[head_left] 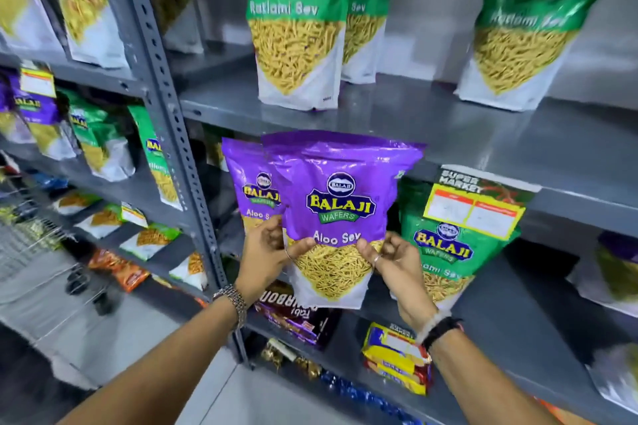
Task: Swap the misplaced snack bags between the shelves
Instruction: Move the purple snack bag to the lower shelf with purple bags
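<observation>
Grey metal shelves (pixel 448 121) held green snack bags (pixel 297 21), price tag (pixel 474 209) right, left hand (pixel 266 252) and right hand (pixel 393 260) both pinched upright purple snack bag (pixel 340 203), second purple bag (pixel 247 179) just behind.

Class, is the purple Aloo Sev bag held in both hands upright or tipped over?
Upright. On the purple Aloo Sev bag the logo reads right way up, with the left hand and right hand gripping its lower sides.

It was a shop: grey metal shelves (pixel 448 128) carried rows of packaged snack bags (pixel 297 28), with a supermarket price tag (pixel 474 207) hanging right.
</observation>
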Tool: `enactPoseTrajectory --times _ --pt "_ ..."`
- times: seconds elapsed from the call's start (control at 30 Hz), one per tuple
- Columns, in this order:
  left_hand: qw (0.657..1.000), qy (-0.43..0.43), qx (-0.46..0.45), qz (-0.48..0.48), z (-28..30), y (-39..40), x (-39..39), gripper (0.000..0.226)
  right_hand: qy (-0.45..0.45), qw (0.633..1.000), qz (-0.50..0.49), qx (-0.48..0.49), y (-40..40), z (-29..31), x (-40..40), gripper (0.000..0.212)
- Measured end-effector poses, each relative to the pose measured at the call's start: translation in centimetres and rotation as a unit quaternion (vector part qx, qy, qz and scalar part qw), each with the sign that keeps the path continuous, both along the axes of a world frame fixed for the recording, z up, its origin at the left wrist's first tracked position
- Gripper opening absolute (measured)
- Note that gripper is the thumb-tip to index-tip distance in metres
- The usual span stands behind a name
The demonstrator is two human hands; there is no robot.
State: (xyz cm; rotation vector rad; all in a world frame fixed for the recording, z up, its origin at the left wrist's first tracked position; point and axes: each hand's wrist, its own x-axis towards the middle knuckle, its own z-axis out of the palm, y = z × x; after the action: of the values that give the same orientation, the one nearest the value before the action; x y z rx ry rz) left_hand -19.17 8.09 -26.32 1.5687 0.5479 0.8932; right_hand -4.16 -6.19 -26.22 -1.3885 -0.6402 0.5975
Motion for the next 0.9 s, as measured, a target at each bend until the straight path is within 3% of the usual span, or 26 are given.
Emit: enactPoseTrajectory --times 0.1,0.17,0.3,0.6,0.73,0.9 --pt "0.999 0.05 -0.003 -0.02 -2.4 1.4 1.5 0.037 -0.006 0.999 -0.032 -0.038 1.1 -2.3 1.1 0.02" --pt "0.996 0.075 -0.022 -0.041 -3.8 2.9 2.6 0.042 -0.028 0.996 -0.052 -0.061 1.8 -3.4 1.8 0.027" --pt "0.992 0.112 -0.033 -0.057 -6.4 4.9 5.3 0.045 -0.033 0.993 -0.074 -0.09 2.9 -5.8 3.3 0.018" --pt "0.988 0.102 -0.087 -0.08 -9.6 7.2 8.8 0.058 -0.009 0.99 -0.101 -0.095 5.5 -9.5 5.0 0.029" --pt "0.989 0.093 -0.105 -0.053 -9.2 6.6 8.8 0.067 -0.002 0.991 -0.101 -0.09 5.8 -10.3 5.2 0.029" --pt "0.985 0.079 -0.14 0.055 -10.0 3.0 7.3 0.046 0.044 0.986 -0.12 -0.11 3.0 -12.0 3.4 0.038"
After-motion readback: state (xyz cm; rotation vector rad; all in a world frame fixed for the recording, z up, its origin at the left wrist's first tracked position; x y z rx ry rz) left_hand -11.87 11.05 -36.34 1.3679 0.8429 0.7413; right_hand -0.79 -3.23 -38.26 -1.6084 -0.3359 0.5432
